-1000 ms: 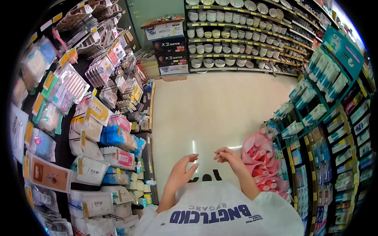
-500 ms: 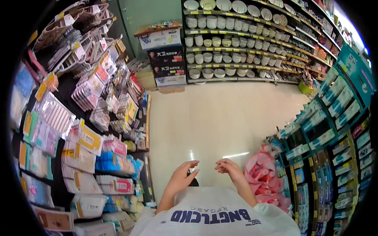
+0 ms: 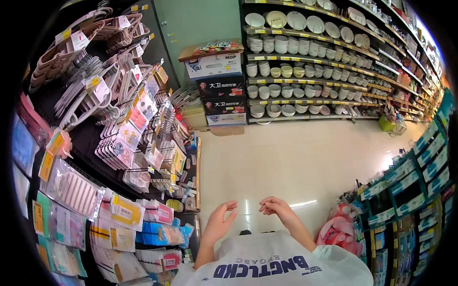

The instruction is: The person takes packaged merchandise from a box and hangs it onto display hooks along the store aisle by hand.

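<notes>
My left hand (image 3: pixel 222 221) is held in front of my body with nothing in it, its thumb apart from the fingers. Across a small gap, my right hand (image 3: pixel 276 209) is also empty, with the fingers loosely bent and apart. Both hang over the pale tiled floor (image 3: pixel 253 162), above my light shirt (image 3: pixel 272 257) with dark lettering. Packaged goods, among them blue packs (image 3: pixel 164 233), hang to the left of my left hand. A pink wrapped bundle (image 3: pixel 338 229) stands to the right of my right hand.
Hangers (image 3: pixel 88 90) crowd the left rack. Stacked mop boxes (image 3: pixel 222 90) stand ahead, beside shelves of bowls (image 3: pixel 286 45) and plates (image 3: pixel 315 24). A teal display rack (image 3: pixel 405 181) lines the right. A green basket (image 3: pixel 386 124) sits on the floor near the far shelves.
The view has shifted: shelves, boxes and racks now appear lower and further right, and the boxes look nearer. Both hands stay raised and empty in about the same pose.
</notes>
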Tool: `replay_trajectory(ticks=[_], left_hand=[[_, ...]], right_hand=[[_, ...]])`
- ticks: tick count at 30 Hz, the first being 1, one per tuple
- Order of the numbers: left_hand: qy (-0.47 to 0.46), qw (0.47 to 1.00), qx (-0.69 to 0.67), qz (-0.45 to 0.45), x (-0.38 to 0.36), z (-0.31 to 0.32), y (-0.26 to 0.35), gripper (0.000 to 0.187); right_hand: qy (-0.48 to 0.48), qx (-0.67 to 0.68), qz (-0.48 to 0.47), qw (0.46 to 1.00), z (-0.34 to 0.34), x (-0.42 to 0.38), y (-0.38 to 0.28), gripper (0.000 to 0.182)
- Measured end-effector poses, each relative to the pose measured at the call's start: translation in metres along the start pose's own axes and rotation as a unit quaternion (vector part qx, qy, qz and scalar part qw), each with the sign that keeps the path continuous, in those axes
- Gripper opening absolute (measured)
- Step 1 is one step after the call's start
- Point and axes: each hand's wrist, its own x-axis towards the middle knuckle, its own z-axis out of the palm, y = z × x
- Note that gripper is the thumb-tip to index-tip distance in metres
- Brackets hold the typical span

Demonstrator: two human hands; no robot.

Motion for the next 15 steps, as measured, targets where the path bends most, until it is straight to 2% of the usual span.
replay_trajectory(ticks=[4,8,15], left_hand=[[0.01,0.998,-0.02,-0.055,0.024,-0.011,-0.015,0.03],[0.027,0.996,-0.044,-0.074,0.061,-0.018,-0.034,0.03],[0.069,0.995,-0.034,-0.06,0.178,-0.022,-0.035,0.029]], right_hand=[[-0.039,-0.015,0.057,0.998,0.001,0.044,0.001,0.025],[-0.06,-0.03,0.071,0.995,-0.01,0.1,-0.011,0.027],[-0.098,-0.042,0.037,0.994,-0.041,0.207,-0.088,0.025]])
